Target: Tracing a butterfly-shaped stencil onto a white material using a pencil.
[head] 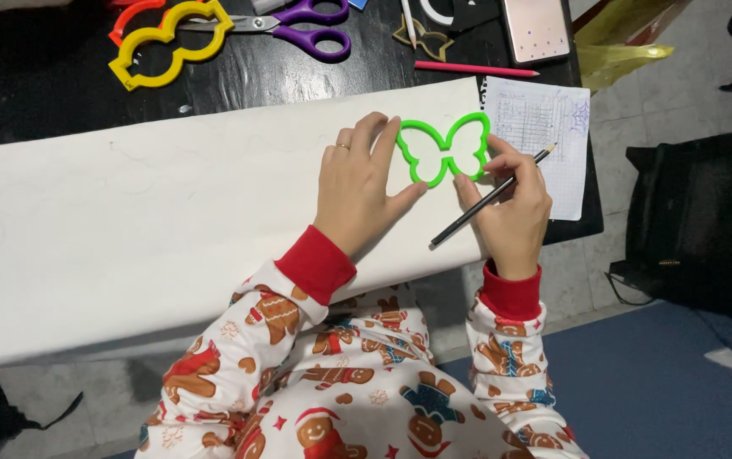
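Pressing flat on a large white sheet (128,221), left hand (357,183) with spread fingers, fingertips and thumb touching a bright green plastic butterfly-shaped outline stencil (444,149) near the sheet's right end. Gripping a slim dark pencil (489,197), right hand (510,208) clenched around its shaft, just right of the stencil. Lying beyond on the black table (43,85): yellow stencil (166,42), purple-handled scissors (298,24), red pencil (476,68), phone (537,30), squared paper (544,127). Showing below, red-cuffed gingerbread-print sleeves.
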